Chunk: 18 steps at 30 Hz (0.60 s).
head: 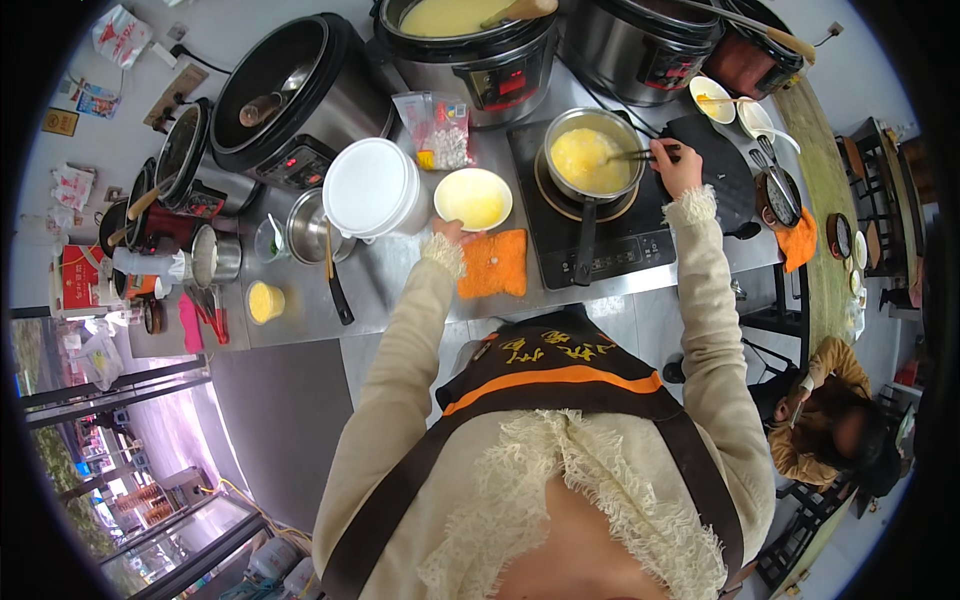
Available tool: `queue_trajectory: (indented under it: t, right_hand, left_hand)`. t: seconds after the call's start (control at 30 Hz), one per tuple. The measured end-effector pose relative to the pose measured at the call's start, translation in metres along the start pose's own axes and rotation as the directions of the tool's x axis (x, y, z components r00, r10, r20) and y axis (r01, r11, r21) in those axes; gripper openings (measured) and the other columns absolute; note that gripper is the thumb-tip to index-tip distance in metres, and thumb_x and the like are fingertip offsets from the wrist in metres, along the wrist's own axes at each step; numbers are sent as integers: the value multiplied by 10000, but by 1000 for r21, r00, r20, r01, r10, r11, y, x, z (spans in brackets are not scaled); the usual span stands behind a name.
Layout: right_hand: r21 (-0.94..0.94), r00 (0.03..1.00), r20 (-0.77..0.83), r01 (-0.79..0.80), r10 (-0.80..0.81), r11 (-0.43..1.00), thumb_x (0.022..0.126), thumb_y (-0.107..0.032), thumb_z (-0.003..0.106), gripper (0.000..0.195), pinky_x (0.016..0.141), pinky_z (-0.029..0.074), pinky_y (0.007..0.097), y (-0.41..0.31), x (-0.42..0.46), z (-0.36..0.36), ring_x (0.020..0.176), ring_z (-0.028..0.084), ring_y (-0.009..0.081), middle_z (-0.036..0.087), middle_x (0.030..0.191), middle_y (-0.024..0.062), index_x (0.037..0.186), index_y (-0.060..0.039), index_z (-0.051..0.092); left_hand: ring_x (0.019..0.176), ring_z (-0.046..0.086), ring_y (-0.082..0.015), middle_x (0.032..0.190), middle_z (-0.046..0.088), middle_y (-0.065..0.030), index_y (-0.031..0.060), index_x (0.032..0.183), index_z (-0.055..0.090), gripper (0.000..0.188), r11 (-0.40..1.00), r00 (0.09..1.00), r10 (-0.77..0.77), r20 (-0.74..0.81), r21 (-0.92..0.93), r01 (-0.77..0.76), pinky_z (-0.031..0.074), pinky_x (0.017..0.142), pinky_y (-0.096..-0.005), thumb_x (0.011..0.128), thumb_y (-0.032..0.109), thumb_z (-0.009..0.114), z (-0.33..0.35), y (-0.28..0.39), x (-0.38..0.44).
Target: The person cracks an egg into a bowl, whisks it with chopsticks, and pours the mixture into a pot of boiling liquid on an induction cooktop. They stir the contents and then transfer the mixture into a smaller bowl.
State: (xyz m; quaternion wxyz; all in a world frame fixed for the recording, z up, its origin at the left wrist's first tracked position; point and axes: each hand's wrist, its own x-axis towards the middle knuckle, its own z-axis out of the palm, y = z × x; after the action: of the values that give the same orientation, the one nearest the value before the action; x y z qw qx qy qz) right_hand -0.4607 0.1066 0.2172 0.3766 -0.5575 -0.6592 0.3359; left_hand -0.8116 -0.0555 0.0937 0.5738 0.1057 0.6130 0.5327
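Note:
A saucepan (592,154) of yellow liquid with bits in it sits on a black induction cooktop (547,255), its black handle towards me. My right hand (677,165) grips a dark-handled utensil (637,155), whose far end dips into the yellow contents. My left hand (454,231) touches the near rim of a white bowl (472,199) holding a pale yellow mixture; whether its fingers grip the rim I cannot tell. Just below that bowl lies an orange cloth (493,264). A lidded white tub (373,187) stands left of the bowl, with a plastic bag of small white pieces (442,135) behind.
Large electric cookers (480,79) line the back. Leftwards are a metal bowl (304,225), a black-handled utensil (341,296) and a yellow-filled cup (265,302). Whisks (776,172) rest in a dark pot at right, near a black ladle (742,231). A seated person (832,420) is at far right.

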Motion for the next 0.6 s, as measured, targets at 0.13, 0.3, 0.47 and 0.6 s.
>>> queue_trajectory:
  t: [0.13, 0.3, 0.47, 0.6]
  right_hand:
    - [93, 978, 201, 32, -50, 995, 805, -193, 620, 249, 531, 453, 219, -6, -11, 20, 560, 574, 93, 634, 675, 81, 906, 34, 629]
    - [-8, 985, 172, 19, -17, 1000, 811, -177, 603, 235, 490, 424, 208, -16, -13, -7, 504, 520, 71, 640, 684, 74, 877, 48, 626]
    - [-26, 983, 162, 87, -82, 996, 813, -175, 598, 220, 485, 417, 209, -15, -19, -1, 502, 514, 75, 635, 673, 72, 883, 31, 632]
    - [-27, 939, 342, -17, 25, 999, 815, -166, 599, 213, 506, 436, 223, -19, -3, -23, 523, 537, 80, 633, 667, 78, 881, 34, 630]
  left_hand:
    - [846, 598, -374, 1068, 522, -232, -26, 1200, 362, 395, 982, 997, -69, -36, -180, 61, 567, 674, -380, 809, -29, 410, -5, -10, 17]
    - [855, 603, -322, 1063, 532, -219, -43, 1090, 444, 466, 988, 958, 53, -280, 153, -10, 528, 658, -359, 767, 229, 640, -11, -17, -16]
    - [739, 590, -329, 884, 577, -208, -42, 984, 476, 538, 537, 901, 320, -292, 840, 81, 478, 689, -375, 631, 263, 745, -39, -61, -78]
    - [663, 564, -333, 739, 582, -175, -23, 939, 496, 493, 429, 902, 317, -293, 893, 139, 471, 646, -381, 618, 253, 749, -35, -54, -87]
